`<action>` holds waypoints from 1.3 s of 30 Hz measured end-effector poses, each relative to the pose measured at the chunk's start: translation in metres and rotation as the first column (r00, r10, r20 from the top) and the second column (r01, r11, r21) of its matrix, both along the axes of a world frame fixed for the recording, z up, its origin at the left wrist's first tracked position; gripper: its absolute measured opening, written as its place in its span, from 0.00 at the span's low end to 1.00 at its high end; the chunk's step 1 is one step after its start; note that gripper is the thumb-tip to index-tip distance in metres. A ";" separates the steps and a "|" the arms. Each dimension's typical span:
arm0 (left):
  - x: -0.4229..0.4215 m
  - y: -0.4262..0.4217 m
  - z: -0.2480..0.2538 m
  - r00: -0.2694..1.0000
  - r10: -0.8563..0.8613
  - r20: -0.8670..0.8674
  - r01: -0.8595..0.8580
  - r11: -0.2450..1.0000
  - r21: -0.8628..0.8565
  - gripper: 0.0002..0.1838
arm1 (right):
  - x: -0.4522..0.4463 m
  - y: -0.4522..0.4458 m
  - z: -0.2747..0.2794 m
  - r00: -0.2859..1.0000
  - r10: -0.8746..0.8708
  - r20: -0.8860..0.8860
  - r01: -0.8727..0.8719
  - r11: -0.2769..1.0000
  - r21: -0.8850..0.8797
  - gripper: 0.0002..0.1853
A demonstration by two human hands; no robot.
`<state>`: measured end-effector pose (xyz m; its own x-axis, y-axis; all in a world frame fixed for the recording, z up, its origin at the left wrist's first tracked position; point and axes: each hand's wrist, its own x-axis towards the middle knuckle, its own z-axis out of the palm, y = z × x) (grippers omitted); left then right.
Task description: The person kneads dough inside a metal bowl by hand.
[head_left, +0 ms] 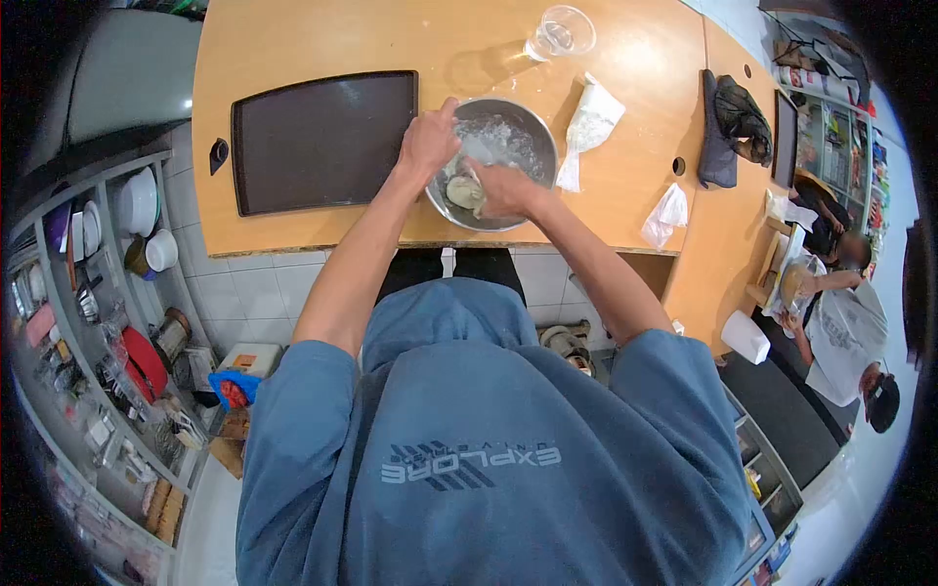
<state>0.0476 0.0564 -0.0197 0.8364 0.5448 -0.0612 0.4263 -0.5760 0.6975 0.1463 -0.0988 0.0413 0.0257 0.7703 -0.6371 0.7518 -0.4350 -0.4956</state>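
Observation:
A round metal bowl [543, 127] sits near the front edge of the table, with white flour [503, 139] scattered over its inside. My left hand [431, 143] grips the bowl's left rim. Down inside the bowl, my right hand [502, 188] presses into a pale lump of dough [465, 192], its fingers partly hidden. To the left of the bowl lies a dark rectangular baking tray [324, 145]. On the right is a white plastic bag [592, 119], crumpled and twisted at its lower end.
A clear plastic cup [563, 35] stands at the table's far side. Another small plastic bag [666, 216] lies by the right front edge of the wooden table [469, 51]. Dark cloth [740, 122] rests farther right. Shelves [98, 322] line the left, and other people [845, 322] sit at right.

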 end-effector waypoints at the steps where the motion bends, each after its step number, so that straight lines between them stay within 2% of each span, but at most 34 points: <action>1: 0.000 0.000 0.001 1.000 0.005 -0.003 -0.005 1.000 -0.001 0.16 | 0.002 0.000 0.000 1.000 -0.002 -0.013 0.002 1.000 0.027 0.31; 2: -0.001 0.000 0.002 1.000 0.006 -0.022 -0.007 1.000 -0.010 0.15 | 0.004 0.001 -0.001 1.000 -0.003 -0.026 0.004 0.999 0.055 0.32; 5: -0.003 -0.002 0.015 0.998 0.004 -0.056 -0.006 0.999 -0.044 0.15 | 0.013 -0.022 -0.080 0.987 -0.145 -0.069 0.155 0.970 0.185 0.36; 6: -0.003 -0.003 0.017 0.999 0.001 -0.053 -0.004 0.998 -0.060 0.15 | 0.013 -0.023 -0.069 0.927 -0.311 -0.208 0.347 0.922 0.171 0.35; 8: -0.006 -0.002 0.014 0.999 0.016 -0.047 -0.019 0.998 -0.059 0.15 | 0.013 -0.018 -0.027 0.674 -0.580 -0.458 0.675 0.736 0.061 0.32; 11: -0.015 -0.003 0.004 0.997 0.060 -0.048 -0.061 0.998 -0.030 0.15 | 0.026 -0.010 -0.014 0.253 -0.677 -0.691 0.920 0.390 -0.046 0.30; 12: -0.015 -0.004 0.004 0.996 0.074 -0.054 -0.076 0.997 -0.034 0.14 | 0.026 -0.006 -0.007 0.063 -0.624 -0.779 0.932 0.317 -0.178 0.29; 15: -0.012 -0.005 0.005 0.994 0.070 -0.078 -0.073 0.997 -0.030 0.12 | 0.026 -0.012 -0.002 -0.117 -0.453 -0.884 0.881 0.364 -0.303 0.30; 16: -0.010 -0.004 0.005 0.994 0.063 -0.087 -0.066 0.998 -0.024 0.11 | 0.023 -0.014 -0.012 -0.169 -0.532 -0.829 0.868 0.318 -0.381 0.28; 20: -0.011 -0.002 0.006 0.993 0.073 -0.093 -0.077 0.996 -0.038 0.11 | 0.008 -0.022 -0.026 -0.245 -0.536 -0.808 0.869 0.248 -0.428 0.30; 23: -0.012 -0.003 0.007 0.996 0.050 -0.076 -0.054 0.997 -0.046 0.11 | 0.017 -0.029 -0.039 -0.003 -0.685 -0.728 0.857 0.374 -0.356 0.30; 24: -0.012 -0.003 0.004 0.997 0.030 -0.073 -0.032 0.999 -0.034 0.11 | 0.024 -0.026 -0.034 0.213 -0.691 -0.690 0.822 0.509 -0.256 0.34; 25: -0.012 -0.004 0.002 0.998 0.007 -0.070 -0.008 1.000 -0.023 0.11 | 0.025 -0.024 -0.029 0.391 -0.681 -0.619 0.796 0.588 -0.144 0.33; 27: -0.013 -0.005 0.002 0.998 0.016 -0.061 -0.017 1.000 -0.022 0.12 | 0.032 -0.016 -0.018 0.696 -0.597 -0.399 0.667 0.743 0.052 0.33; 28: -0.013 -0.004 0.003 0.998 0.021 -0.057 -0.022 1.000 -0.020 0.13 | 0.035 -0.015 -0.030 0.732 -0.544 -0.411 0.633 0.766 0.114 0.39; 31: -0.013 -0.003 0.009 0.998 0.023 -0.053 -0.025 0.999 -0.032 0.13 | 0.033 -0.008 -0.014 0.695 -0.543 -0.472 0.680 0.709 0.185 0.37; 34: -0.015 0.000 0.012 0.999 0.002 -0.047 -0.004 0.999 -0.033 0.13 | 0.037 -0.013 -0.027 0.495 -0.582 -0.645 0.654 0.739 -0.165 0.33; 37: -0.017 0.000 0.013 0.999 -0.023 -0.041 0.021 0.999 -0.044 0.14 | 0.035 -0.018 -0.038 0.654 -0.518 -0.551 0.622 0.783 0.002 0.28; 39: -0.018 -0.001 0.013 0.999 -0.004 -0.048 0.002 0.999 -0.036 0.14 | 0.033 -0.018 -0.039 0.908 -0.327 -0.261 0.400 0.863 0.309 0.31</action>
